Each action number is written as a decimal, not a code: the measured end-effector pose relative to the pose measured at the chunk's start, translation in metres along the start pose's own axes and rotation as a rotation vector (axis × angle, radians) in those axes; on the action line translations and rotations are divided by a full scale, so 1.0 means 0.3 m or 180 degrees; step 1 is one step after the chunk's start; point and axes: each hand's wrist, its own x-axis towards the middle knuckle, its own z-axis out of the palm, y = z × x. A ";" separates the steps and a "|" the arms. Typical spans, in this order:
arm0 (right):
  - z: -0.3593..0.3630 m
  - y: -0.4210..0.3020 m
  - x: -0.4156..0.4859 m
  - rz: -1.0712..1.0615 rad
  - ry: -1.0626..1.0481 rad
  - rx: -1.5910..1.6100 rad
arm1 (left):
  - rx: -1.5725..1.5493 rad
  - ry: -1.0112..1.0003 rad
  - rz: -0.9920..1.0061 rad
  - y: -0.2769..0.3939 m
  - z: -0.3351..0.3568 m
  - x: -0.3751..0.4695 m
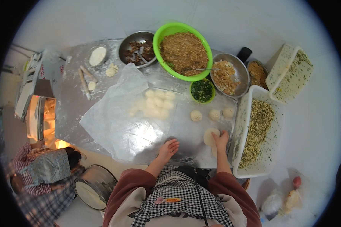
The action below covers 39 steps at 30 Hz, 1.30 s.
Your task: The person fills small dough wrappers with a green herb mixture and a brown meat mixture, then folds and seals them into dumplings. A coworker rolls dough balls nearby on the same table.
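Note:
My right hand [222, 139] is at a flat round dough wrapper [209, 138] near the table's right front. Its thumb lies over the wrapper's edge; whether the fingers grip it is unclear. Partly under that hand is another piece of dough [214, 151]. My left hand [168, 149] hovers by the front of the metal table, fingers apart, holding nothing. Beyond the right hand sit three pleated buns, the left [196, 115], middle [214, 115] and right [228, 113]. Several pale dough pieces [159, 103] lie under a clear plastic sheet [116, 113].
Along the back stand a steel bowl [122, 58], a green basin [155, 42] of filling with a spoon, chopped greens [202, 90] and a steel pan [244, 74]. White tubs [241, 153] flank the right. Rolling pins [84, 83] lie left. A co-worker [45, 167] is beside a lit oven-like appliance [35, 119].

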 end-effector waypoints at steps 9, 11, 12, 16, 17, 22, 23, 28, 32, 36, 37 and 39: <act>0.089 0.138 0.079 -0.0538 -0.1041 -0.0006 | 0.0428 0.0231 0.0257 -0.018 0.080 0.004; 0.068 0.065 0.017 -0.1408 -0.1030 0.0419 | 0.0659 0.0340 0.0534 -0.046 0.079 0.006; 0.046 0.021 -0.041 -0.1804 -0.1019 0.0637 | 0.0790 0.0401 0.0639 -0.057 0.067 -0.005; -0.051 -0.251 -0.197 -0.1012 -0.2334 0.1800 | 0.0352 0.0262 0.0634 -0.045 0.053 -0.055; -0.103 -0.345 -0.235 -0.0926 -0.2629 0.2189 | -0.0180 -0.0382 0.0587 -0.027 0.048 -0.072; -0.092 -0.569 -0.335 -0.1134 -0.2599 0.2184 | -0.1475 -0.1636 0.0560 0.111 0.120 -0.252; -0.077 -0.613 -0.339 -0.1403 -0.2408 0.1968 | -0.1519 -0.1594 0.0625 0.146 0.116 -0.275; 0.056 -0.959 -0.281 -0.2144 -0.1547 0.1356 | -0.1794 -0.1627 0.0737 0.286 -0.097 -0.192; 0.266 -1.302 -0.094 -0.2687 -0.0758 0.1441 | -0.2504 -0.2393 0.0750 0.487 -0.211 -0.181; 0.451 -1.543 0.128 -0.2624 -0.0006 0.0720 | -0.2451 -0.2141 0.0934 0.673 -0.207 -0.244; 0.482 -1.598 0.137 -0.2550 -0.0044 0.0269 | -0.2489 -0.2028 0.0912 0.705 -0.238 -0.240; 0.534 -1.680 0.169 -0.2382 -0.0082 -0.0651 | -0.2565 -0.1833 0.0843 0.765 -0.274 -0.221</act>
